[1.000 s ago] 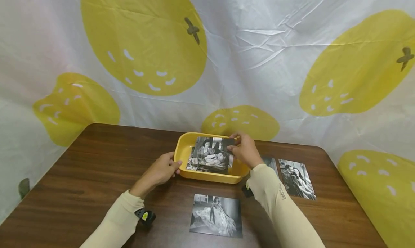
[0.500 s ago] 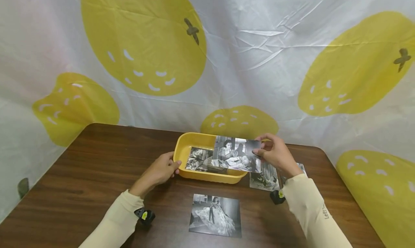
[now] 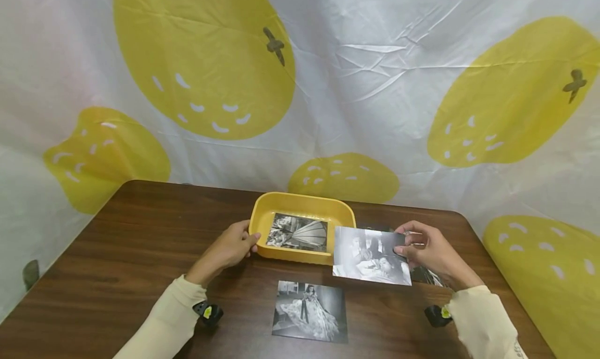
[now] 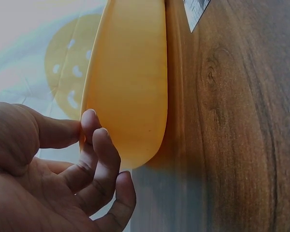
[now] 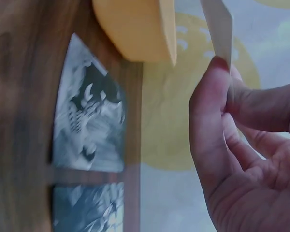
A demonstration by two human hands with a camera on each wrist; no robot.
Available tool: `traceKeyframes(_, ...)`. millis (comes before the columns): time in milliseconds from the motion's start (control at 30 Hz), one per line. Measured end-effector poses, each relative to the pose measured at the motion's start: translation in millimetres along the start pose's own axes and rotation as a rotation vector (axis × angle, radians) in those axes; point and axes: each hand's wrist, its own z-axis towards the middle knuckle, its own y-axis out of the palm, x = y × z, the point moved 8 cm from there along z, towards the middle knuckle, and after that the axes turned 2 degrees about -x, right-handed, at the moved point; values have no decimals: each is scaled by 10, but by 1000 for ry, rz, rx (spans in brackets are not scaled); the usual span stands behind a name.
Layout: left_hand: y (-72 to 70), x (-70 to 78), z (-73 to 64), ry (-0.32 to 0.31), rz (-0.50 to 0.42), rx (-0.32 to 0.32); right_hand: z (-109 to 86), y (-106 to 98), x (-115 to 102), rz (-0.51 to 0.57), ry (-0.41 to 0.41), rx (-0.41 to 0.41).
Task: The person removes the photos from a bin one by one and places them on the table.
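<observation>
My left hand (image 3: 229, 248) pinches the left rim of a yellow plastic tray (image 3: 307, 205), with the thumb on one side and fingertips on the other in the left wrist view. Inside the tray lies a black-and-white photo (image 3: 309, 235) of a wide striped shape. My right hand (image 3: 433, 252) holds another black-and-white photo (image 3: 370, 260) by its right edge, between thumb and fingers. Glare whitens this photo, which is raised and overlaps the tray's right front corner in the head view. The right wrist view shows the held photo (image 5: 222, 31) nearly edge-on.
A photo of a figure in a wide gown (image 3: 310, 312) lies on the brown wooden table (image 3: 140, 244) in front of the tray. Two more photos, one lower (image 5: 89, 208) and one above (image 5: 92, 116) in the right wrist view, lie right of the tray. A lemon-print cloth (image 3: 361, 88) hangs behind.
My right hand has lifted the photo out of the tray and carried it right and toward me, uncovering the photo beneath. My left hand stays on the tray's rim.
</observation>
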Motion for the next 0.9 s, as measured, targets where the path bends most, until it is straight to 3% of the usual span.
traceKeyframes(467,-10,8,-8,-23,4,0,-350,56,488,38,52,-135)
traceKeyframes(900,2,18,-14,-12,2,-2,-476,136,752,56,33,-207)
